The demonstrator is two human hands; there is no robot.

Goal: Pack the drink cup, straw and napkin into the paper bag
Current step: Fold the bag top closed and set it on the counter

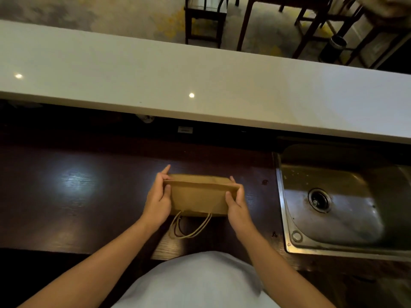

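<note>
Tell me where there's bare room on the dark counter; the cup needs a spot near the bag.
Bare patches: left of the left hand, and between the paper bag and the white ledge. It is tighter on the right, between the right hand and the sink.

Dark wood worktop point(84, 196) gleaming under a ceiling light, steel sink point(338, 241) set in at the right, a white counter ledge point(200, 85) above, dark chairs point(205, 21) on patterned floor point(66, 12) beyond.

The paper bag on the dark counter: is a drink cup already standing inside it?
No, the paper bag is still folded flat, held at its two ends by the left hand and right hand, and no cup is in view.
</note>
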